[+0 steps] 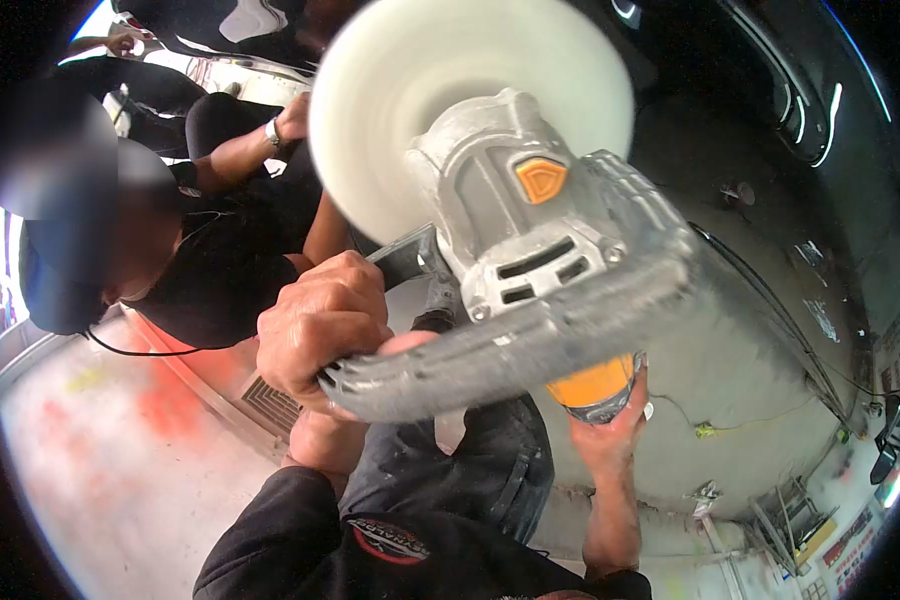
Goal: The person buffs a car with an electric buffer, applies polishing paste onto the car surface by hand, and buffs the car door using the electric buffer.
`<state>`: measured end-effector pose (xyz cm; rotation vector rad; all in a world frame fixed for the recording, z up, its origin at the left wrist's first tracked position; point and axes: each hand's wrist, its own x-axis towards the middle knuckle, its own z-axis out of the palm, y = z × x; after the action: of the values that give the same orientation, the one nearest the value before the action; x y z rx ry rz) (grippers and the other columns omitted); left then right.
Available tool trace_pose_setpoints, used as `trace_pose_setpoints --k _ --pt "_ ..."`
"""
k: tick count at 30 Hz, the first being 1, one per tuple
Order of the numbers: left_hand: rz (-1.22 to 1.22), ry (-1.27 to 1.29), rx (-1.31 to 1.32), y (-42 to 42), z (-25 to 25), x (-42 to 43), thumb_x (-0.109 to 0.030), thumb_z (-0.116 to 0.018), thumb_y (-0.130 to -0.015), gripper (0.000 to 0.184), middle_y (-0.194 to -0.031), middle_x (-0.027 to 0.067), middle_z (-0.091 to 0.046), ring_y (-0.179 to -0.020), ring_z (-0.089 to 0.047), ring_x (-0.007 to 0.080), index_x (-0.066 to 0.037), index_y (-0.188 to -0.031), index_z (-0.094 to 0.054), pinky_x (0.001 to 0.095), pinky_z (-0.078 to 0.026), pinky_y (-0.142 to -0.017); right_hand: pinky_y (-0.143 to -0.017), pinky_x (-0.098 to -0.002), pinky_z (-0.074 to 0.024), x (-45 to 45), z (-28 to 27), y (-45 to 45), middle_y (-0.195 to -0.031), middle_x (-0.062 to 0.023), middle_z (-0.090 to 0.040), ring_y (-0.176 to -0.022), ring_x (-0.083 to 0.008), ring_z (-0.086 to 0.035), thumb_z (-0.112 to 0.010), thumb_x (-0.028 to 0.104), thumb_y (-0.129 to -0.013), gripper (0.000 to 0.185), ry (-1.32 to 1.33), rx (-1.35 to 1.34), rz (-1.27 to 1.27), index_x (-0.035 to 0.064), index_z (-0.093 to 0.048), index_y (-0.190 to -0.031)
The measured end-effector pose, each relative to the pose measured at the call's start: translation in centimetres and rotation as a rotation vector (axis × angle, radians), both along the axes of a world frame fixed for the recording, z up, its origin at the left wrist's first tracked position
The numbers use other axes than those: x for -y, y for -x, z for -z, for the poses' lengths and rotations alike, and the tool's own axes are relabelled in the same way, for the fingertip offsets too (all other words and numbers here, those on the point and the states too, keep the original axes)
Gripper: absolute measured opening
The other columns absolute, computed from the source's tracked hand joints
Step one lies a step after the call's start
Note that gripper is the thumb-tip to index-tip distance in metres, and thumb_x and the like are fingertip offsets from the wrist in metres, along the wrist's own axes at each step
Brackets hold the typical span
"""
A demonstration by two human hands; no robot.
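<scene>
A polisher (500, 190) with a grey head and an orange badge fills the middle of the view, held up in front of my body. Its round white pad (370, 110) points upward and is smeared, as if spinning. My left hand (320, 325) is wrapped around the end of the black loop handle (510, 345). Lower right, my right hand (615, 430) grips the orange and black rear end (595, 390) of the tool; part of its fingers is hidden behind that housing. The pad overlaps the dark car body behind it, and I cannot tell whether they touch.
A person in black (240, 255) with a wristwatch is close on my left. Glossy black car panels (830, 60) curve along the top and right. A dark cable (770, 300) hangs on the right. A floor grate (270, 405) and red-stained floor (160, 410) lie lower left.
</scene>
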<state>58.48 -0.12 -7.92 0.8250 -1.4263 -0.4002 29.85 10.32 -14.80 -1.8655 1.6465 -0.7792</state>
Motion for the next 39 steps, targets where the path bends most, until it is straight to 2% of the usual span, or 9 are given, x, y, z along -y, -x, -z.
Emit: trace_pose_setpoints --k 4,7,13,16,18,20,22,25,39 --pt "-0.003 -0.086 0.064 0.5 -0.7 -0.6 -0.021 -0.089 -0.072 0.037 -0.054 -0.0014 -0.045 -0.046 -0.047 0.0125 -0.007 -0.074 -0.054 0.0277 -0.042 -0.047 -0.084 -0.0457 -0.0573 -2.0 2.9 1.6 -0.11 -0.0249 -0.067 -0.097 -0.0378 -0.07 -0.087 0.014 -0.07 0.096 -0.022 0.018 0.042 -0.0087 -0.028 -0.143" --pt "0.071 0.018 0.084 0.5 -0.5 0.0 -0.02 -0.089 -0.072 0.037 -0.054 -0.0014 -0.046 -0.046 -0.047 0.0128 -0.007 -0.074 -0.055 0.0278 -0.042 -0.047 -0.091 -0.0474 -0.0522 -4.0 5.6 3.3 -0.118 -0.0248 -0.062 -0.106 -0.0393 -0.064 -0.09 0.018 -0.066 0.1 -0.219 -0.02 0.068 -0.0079 -0.03 -0.142" --pt "0.135 0.041 0.057 2.2 -0.2 0.0 -0.018 -0.09 -0.068 0.037 -0.054 -0.0008 -0.047 -0.045 -0.046 0.0136 -0.007 -0.075 -0.056 0.028 -0.039 -0.045 -0.109 -0.0458 -0.0374 -3.1 3.1 2.3 -0.139 -0.0234 -0.047 -0.132 -0.0393 -0.043 -0.091 0.025 -0.061 0.114 -0.596 0.0 0.33 0.0 -0.025 -0.15" --pt "0.193 -0.013 0.073 3.8 -0.6 0.0 -0.016 -0.09 -0.069 0.035 -0.054 -0.0002 -0.048 -0.044 -0.046 0.0138 -0.007 -0.075 -0.057 0.0277 -0.035 -0.043 -0.108 -0.0493 -0.038 -7.2 6.3 4.9 -0.137 -0.0236 -0.048 -0.129 -0.0438 -0.044 -0.09 0.026 -0.063 0.112 -0.241 -0.347 0.243 -0.0005 -0.024 -0.149" --pt "0.224 -0.032 0.045 4.5 -0.7 0.1 -0.019 -0.089 -0.07 0.033 -0.054 -0.0003 -0.047 -0.043 -0.046 0.0136 -0.007 -0.074 -0.059 0.0276 -0.031 -0.042 -0.108 -0.0522 -0.0374 -13.3 9.3 10.6 -0.138 -0.0237 -0.048 -0.13 -0.046 -0.044 -0.091 0.028 -0.063 0.115 -0.033 -0.748 -0.035 0.0012 -0.022 -0.15" --pt "0.239 -0.025 0.048 4.9 -0.6 0.3 -0.024 -0.086 -0.074 0.031 -0.053 -0.0005 -0.047 -0.043 -0.046 0.0137 -0.007 -0.074 -0.06 0.0282 -0.031 -0.041 -0.109 -0.0518 -0.0371 -12.7 7.2 10.6 -0.139 -0.0241 -0.047 -0.131 -0.0447 -0.043 -0.091 0.024 -0.063 0.114 0.061 -0.726 -0.074 -0.0003 -0.02 -0.15" --pt "0.257 -0.035 0.103 5.1 -1.7 0.5 -0.027 -0.086 -0.076 0.039 -0.054 0.0001 -0.049 -0.044 -0.047 0.0143 -0.006 -0.075 -0.054 0.0282 -0.038 -0.043 -0.11 -0.0481 -0.037 -10.5 1.8 7.3 -0.139 -0.0248 -0.046 -0.133 -0.0397 -0.043 -0.089 0.014 -0.064 0.11 0.017 -0.291 0.127 -0.0049 -0.02 -0.149" --pt "0.236 -0.064 0.092 5.5 -3.1 0.8 -0.026 -0.085 -0.074 0.037 -0.053 0.0008 -0.048 -0.043 -0.047 0.0145 -0.006 -0.072 -0.054 0.0281 -0.037 -0.043 -0.112 -0.046 -0.034 -10.4 -1.7 5.3 -0.146 -0.0247 -0.036 -0.135 -0.0366 -0.039 -0.089 0.007 -0.065 0.111 -0.085 -0.16 0.313 -0.0067 -0.019 -0.15" --pt "0.208 -0.151 0.071 4.6 -6.8 1.3 -0.012 -0.079 -0.063 0.022 -0.053 0.0046 -0.045 -0.041 -0.046 0.0207 -0.002 -0.067 -0.059 0.0319 -0.033 -0.043 -0.108 -0.0449 -0.0383 -7.6 -9.6 1.5 -0.146 -0.0264 -0.038 -0.133 -0.0359 -0.044 -0.093 0.018 -0.067 0.111 -0.183 -0.078 0.311 -0.0039 -0.022 -0.15"
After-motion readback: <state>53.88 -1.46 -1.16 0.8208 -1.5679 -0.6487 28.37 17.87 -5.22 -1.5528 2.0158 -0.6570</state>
